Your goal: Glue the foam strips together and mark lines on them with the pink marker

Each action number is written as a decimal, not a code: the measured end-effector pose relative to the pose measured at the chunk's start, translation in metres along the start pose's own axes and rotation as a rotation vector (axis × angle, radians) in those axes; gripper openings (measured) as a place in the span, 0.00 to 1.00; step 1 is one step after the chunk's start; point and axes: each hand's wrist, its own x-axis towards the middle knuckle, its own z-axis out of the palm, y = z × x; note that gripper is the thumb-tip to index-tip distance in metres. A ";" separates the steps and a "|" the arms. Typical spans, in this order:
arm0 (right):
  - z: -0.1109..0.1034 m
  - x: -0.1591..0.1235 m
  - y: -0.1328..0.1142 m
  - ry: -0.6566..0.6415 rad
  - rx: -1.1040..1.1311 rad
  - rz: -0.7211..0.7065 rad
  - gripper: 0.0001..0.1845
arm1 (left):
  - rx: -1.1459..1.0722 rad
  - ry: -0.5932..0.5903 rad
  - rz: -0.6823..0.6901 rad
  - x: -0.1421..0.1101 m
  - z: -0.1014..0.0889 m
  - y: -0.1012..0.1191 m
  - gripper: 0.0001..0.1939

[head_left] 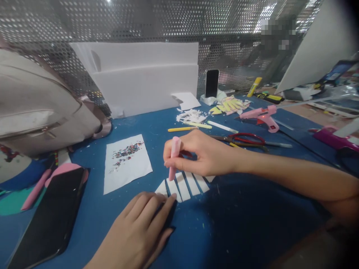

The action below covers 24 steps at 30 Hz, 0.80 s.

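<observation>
Right hand [206,153]: thumb and fingers are pinching a pink pen [174,157], which stands almost upright with a small tilt.
Contact: the lower end of the pen is over the white strips [183,188]; it seems to touch one of them, but the view is too small to be certain.
Strips: they lie side by side with narrow gaps, about midway between the left and right edges of the blue worktop [238,224].
Left hand [131,228]: fingers are bent and rather close together, the index fingertip on a strip; the thumb is a little apart.
Toward left edge: a white sheet [120,181] carries coloured bits [127,151]; farther left lies a black phone [53,209].
Toward right edge: scissors [246,135] with red handles, then a pink glue gun [262,116].
Far edge: white boards [148,89] stand against a perforated screen [126,22].
</observation>
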 end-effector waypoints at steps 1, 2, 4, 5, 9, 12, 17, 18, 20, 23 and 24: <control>0.001 -0.001 0.001 -0.015 -0.017 0.006 0.14 | 0.004 -0.009 0.000 0.000 0.000 0.000 0.21; 0.002 -0.001 0.002 -0.025 -0.028 0.014 0.14 | 0.005 -0.008 0.001 0.000 0.001 -0.001 0.20; 0.006 -0.002 0.004 -0.038 -0.034 0.025 0.15 | -0.002 -0.008 -0.001 0.000 0.001 -0.001 0.20; 0.008 -0.002 0.005 -0.044 -0.029 0.032 0.15 | -0.010 -0.010 -0.001 0.000 0.002 -0.002 0.20; 0.012 -0.004 0.006 -0.074 -0.014 0.090 0.13 | -0.034 -0.019 -0.010 -0.001 0.004 -0.002 0.21; 0.013 -0.005 0.008 -0.090 -0.037 0.102 0.14 | -0.032 -0.019 -0.011 -0.002 0.005 -0.003 0.21; 0.016 -0.005 0.012 -0.095 -0.079 0.074 0.14 | -0.020 -0.005 -0.001 -0.005 0.007 -0.005 0.21; 0.017 -0.005 0.013 -0.094 -0.088 0.069 0.13 | -0.019 -0.005 -0.002 -0.005 0.008 -0.005 0.21; 0.018 -0.005 0.013 -0.099 -0.092 0.061 0.13 | -0.023 0.000 -0.001 -0.005 0.008 -0.005 0.22; 0.018 -0.005 0.013 -0.110 -0.087 0.055 0.13 | -0.032 0.000 0.004 -0.005 0.008 -0.005 0.22; 0.018 -0.005 0.013 -0.113 -0.085 0.055 0.13 | -0.033 -0.003 0.004 -0.005 0.007 -0.005 0.22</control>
